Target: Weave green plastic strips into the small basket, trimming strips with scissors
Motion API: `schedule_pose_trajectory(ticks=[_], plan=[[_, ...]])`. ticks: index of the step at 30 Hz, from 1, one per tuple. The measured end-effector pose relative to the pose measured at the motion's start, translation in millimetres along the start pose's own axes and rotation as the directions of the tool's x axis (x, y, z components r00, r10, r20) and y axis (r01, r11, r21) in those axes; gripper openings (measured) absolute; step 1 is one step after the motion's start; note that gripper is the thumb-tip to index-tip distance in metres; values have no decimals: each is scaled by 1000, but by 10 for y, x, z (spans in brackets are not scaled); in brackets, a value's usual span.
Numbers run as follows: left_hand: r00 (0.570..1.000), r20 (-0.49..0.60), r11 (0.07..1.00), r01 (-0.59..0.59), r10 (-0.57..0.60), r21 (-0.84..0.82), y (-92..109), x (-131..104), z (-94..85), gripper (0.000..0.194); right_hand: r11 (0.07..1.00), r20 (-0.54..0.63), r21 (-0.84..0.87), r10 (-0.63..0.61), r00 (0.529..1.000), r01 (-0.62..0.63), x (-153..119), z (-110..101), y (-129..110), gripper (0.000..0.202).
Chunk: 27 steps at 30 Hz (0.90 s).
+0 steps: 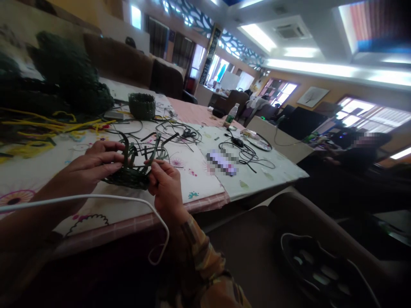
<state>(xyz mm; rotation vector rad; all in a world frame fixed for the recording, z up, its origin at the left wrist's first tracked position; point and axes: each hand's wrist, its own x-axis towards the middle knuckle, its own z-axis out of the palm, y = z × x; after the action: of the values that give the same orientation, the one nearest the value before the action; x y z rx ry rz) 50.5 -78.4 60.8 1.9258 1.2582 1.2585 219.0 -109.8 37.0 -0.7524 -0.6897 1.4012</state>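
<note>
A small dark green woven basket (130,177) is held between my two hands above the near part of the table, with loose strips sticking up from its rim. My left hand (99,160) grips its left side, fingers bent over the rim and thumb along the outside. On the right side, my right hand (165,179) pinches the weave and the foot of an upright strip between thumb and fingers. Just beyond, a woven round container (141,107) of the same dark green stands upright on the table. Black strips (170,132) lie loosely coiled behind my hands.
Yellow strips (41,126) and a dark green heap (70,81) fill the left side. A white cable (96,196) crosses in front of my forearms. Scissors (189,133), a water bottle (231,114), and a round tray (258,141) lie farther off. A person (362,156) sits at right.
</note>
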Motion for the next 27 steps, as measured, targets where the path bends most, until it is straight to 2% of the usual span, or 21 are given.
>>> schedule_pose_trajectory(ticks=[2,6,15,17,19,21,23,25,27], plan=[[999,-23,999,26,-27,-34,70,-10,7,30,1000,1,-4,2,1000,-2,4,-5,1,18],[999,-4,998,51,-51,-33,141,-33,12,33,1000,-10,-18,11,1000,-11,4,-6,0,17],[995,70,997,79,-78,-10,68,-3,-28,31,1000,35,4,-22,999,22,17,-26,28,15],[996,81,998,44,-48,48,29,4,-32,33,999,36,-42,-32,999,34,16,-35,39,17],[996,82,994,6,-15,109,-9,7,-35,35,976,7,-176,-130,992,129,3,-45,27,16],[996,84,988,-28,15,153,-34,9,-36,38,859,-6,-405,-344,939,312,-19,-52,-21,14],[995,90,983,-51,36,176,-41,11,-31,40,655,62,-602,-531,845,456,-31,-54,-108,14],[994,104,982,-62,44,177,-36,12,-14,43,491,168,-696,-598,784,524,-7,-51,-220,14],[993,108,984,-63,45,169,-34,8,13,47,405,252,-734,-583,773,545,71,-50,-330,14]])
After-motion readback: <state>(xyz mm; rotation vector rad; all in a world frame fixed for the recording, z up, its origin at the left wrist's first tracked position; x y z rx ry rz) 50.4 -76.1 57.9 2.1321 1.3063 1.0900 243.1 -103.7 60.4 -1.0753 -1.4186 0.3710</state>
